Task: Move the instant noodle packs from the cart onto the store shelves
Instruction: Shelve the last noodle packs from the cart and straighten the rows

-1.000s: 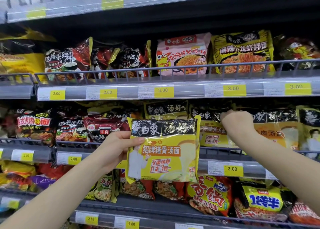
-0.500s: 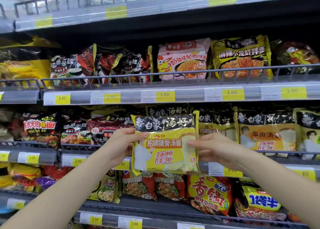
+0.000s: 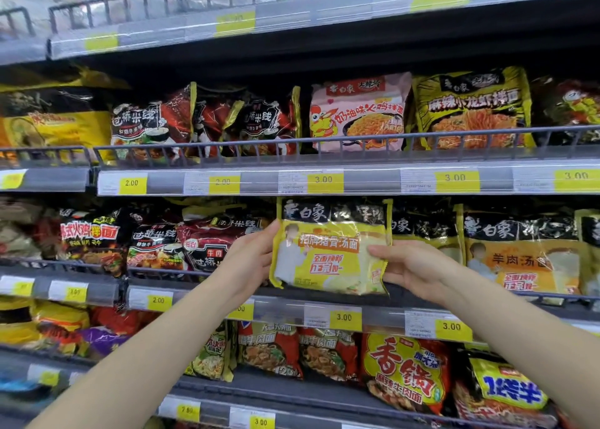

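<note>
Pack: yellow-and-black crinkly plastic noodle pack point(image 3: 331, 250), light, crushable; hold the side edges.
Left hand point(image 3: 250, 263): fingers pinching its 9 o'clock edge.
Right hand point(image 3: 409, 266): fingers curled on its 3 o'clock edge.

Both bare forearms reach up and forward, the left from 7 o'clock, the right from 4 o'clock. The left hand point(image 3: 250, 263) and right hand point(image 3: 409, 267) face each other at centre, fingers curled, thumbs forward, each pinching something between them.
</note>
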Action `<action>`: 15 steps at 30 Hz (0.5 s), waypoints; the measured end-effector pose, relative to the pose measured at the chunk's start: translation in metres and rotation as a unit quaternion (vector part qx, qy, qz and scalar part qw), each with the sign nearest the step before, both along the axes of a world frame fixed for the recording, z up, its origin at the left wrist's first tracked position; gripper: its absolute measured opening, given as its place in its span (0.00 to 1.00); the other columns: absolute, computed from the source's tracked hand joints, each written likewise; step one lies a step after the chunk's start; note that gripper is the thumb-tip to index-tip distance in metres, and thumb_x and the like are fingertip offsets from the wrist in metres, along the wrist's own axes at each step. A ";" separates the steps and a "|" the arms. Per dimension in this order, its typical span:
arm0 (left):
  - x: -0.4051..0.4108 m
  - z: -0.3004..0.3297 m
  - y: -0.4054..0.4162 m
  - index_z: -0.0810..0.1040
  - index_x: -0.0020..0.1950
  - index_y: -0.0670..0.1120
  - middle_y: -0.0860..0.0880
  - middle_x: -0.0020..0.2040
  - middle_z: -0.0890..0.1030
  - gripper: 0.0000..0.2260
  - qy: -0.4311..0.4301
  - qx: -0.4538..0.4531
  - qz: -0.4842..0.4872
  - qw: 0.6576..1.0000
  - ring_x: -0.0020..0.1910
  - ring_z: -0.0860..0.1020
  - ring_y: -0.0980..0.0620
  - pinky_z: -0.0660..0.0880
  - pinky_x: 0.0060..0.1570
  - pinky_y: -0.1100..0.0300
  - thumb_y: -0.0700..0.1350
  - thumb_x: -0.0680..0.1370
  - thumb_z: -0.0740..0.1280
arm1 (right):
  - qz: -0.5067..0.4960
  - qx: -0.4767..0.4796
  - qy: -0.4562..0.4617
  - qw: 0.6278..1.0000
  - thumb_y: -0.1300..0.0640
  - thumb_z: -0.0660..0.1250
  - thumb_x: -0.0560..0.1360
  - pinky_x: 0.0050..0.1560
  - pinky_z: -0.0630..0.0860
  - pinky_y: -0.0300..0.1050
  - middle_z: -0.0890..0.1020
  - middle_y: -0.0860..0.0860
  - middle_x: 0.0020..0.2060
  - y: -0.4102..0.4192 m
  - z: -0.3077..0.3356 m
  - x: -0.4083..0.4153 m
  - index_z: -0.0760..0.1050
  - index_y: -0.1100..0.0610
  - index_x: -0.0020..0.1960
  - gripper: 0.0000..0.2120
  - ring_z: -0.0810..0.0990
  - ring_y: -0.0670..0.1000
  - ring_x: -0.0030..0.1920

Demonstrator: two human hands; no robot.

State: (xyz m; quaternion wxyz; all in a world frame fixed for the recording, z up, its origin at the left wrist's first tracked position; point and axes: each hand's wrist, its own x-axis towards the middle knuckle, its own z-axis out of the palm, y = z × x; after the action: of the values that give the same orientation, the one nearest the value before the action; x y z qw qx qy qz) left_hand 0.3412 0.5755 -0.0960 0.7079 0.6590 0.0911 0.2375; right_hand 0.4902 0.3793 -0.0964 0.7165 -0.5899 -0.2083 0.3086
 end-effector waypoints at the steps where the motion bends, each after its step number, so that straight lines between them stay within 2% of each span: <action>1: 0.007 -0.002 0.004 0.80 0.52 0.46 0.49 0.50 0.85 0.12 -0.002 0.025 -0.003 1.000 0.49 0.83 0.52 0.78 0.49 0.56 0.50 0.79 0.61 | -0.006 0.013 0.011 1.000 0.68 0.66 0.73 0.41 0.83 0.43 0.85 0.59 0.45 0.002 0.000 0.003 0.77 0.67 0.56 0.11 0.86 0.53 0.42; 3: 0.007 -0.004 0.005 0.81 0.52 0.51 0.54 0.54 0.83 0.12 0.019 0.097 -0.010 0.995 0.52 0.81 0.58 0.76 0.54 0.62 0.54 0.79 0.61 | -0.024 0.030 0.021 0.999 0.69 0.65 0.74 0.36 0.82 0.41 0.86 0.57 0.40 0.007 0.001 0.009 0.76 0.67 0.54 0.09 0.86 0.51 0.37; 5: 0.008 -0.008 0.011 0.77 0.60 0.55 0.58 0.67 0.72 0.19 0.070 0.163 -0.002 0.984 0.62 0.73 0.61 0.67 0.65 0.61 0.63 0.73 0.65 | -0.043 0.048 0.033 0.997 0.69 0.64 0.74 0.33 0.82 0.40 0.86 0.56 0.35 0.013 0.002 0.016 0.76 0.67 0.52 0.07 0.85 0.50 0.34; 7: -0.002 -0.020 0.013 0.62 0.73 0.55 0.63 0.70 0.58 0.26 0.086 0.276 0.008 0.957 0.70 0.60 0.63 0.56 0.69 0.64 0.59 0.77 0.61 | -0.070 0.063 0.045 0.995 0.70 0.65 0.74 0.32 0.82 0.40 0.85 0.55 0.34 0.019 0.000 0.023 0.76 0.67 0.49 0.05 0.85 0.49 0.31; 9: -0.013 -0.031 0.008 0.49 0.77 0.54 0.64 0.72 0.50 0.30 0.110 0.426 0.001 0.898 0.73 0.50 0.64 0.49 0.71 0.66 0.58 0.78 0.56 | -0.089 0.066 0.048 0.993 0.71 0.66 0.73 0.30 0.81 0.40 0.84 0.57 0.36 0.024 0.000 0.029 0.76 0.67 0.48 0.05 0.84 0.50 0.30; 11: -0.016 -0.043 0.012 0.41 0.77 0.53 0.63 0.73 0.40 0.33 0.148 0.551 -0.003 0.822 0.72 0.40 0.65 0.41 0.69 0.69 0.62 0.77 0.52 | -0.093 0.052 0.041 0.993 0.71 0.67 0.72 0.30 0.81 0.39 0.83 0.59 0.43 0.029 -0.001 0.032 0.75 0.67 0.50 0.06 0.84 0.50 0.30; 13: -0.015 -0.049 0.020 0.37 0.76 0.51 0.59 0.73 0.34 0.37 0.187 0.640 -0.001 0.745 0.72 0.35 0.63 0.36 0.68 0.68 0.66 0.75 0.47 | -0.100 0.030 0.028 0.994 0.70 0.68 0.72 0.31 0.81 0.39 0.82 0.60 0.46 0.033 -0.004 0.035 0.75 0.66 0.50 0.07 0.84 0.50 0.31; 15: -0.014 -0.053 0.024 0.37 0.77 0.48 0.55 0.75 0.35 0.38 0.205 0.694 0.003 0.690 0.74 0.35 0.59 0.34 0.69 0.66 0.68 0.73 0.43 | -0.114 0.006 0.014 0.993 0.69 0.69 0.71 0.34 0.82 0.40 0.81 0.60 0.47 0.037 -0.006 0.037 0.74 0.64 0.50 0.08 0.83 0.52 0.34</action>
State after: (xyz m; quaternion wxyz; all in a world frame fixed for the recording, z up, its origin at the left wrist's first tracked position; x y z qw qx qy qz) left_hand 0.3274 0.5998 -0.1485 0.0116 0.9945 0.0451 0.0943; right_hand 0.5274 0.4167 -0.1019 0.7534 -0.6013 -0.1311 0.2316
